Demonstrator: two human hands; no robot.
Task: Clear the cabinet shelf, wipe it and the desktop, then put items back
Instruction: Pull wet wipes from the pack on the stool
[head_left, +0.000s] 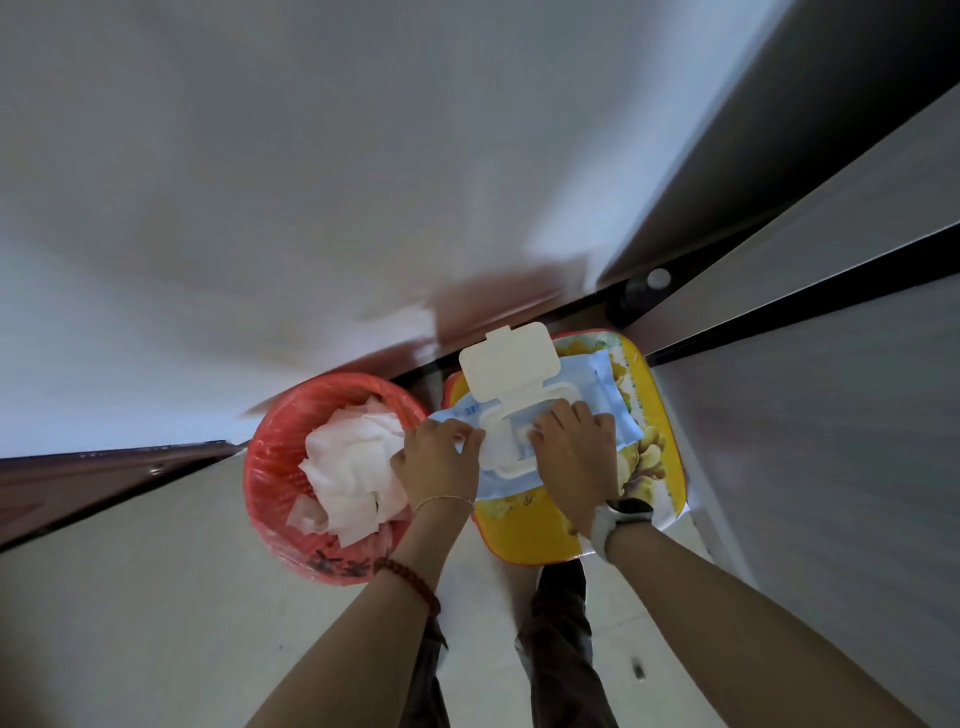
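A light blue pack of wet wipes (605, 384) lies on a yellow stool (530, 535), its white flip lid (506, 364) standing open. My left hand (439, 462) presses on the pack's left end. My right hand (576, 447) rests over the opening, fingertips pinching at the white wipe (493, 441) that shows there. The pull is small and I cannot tell how much wipe is out.
A red bin (275, 467) lined with a red bag stands left of the stool, holding several crumpled white wipes (353, 467). A white wall is ahead. Grey cabinet panels (810, 415) with dark gaps rise on the right. Pale floor tiles below.
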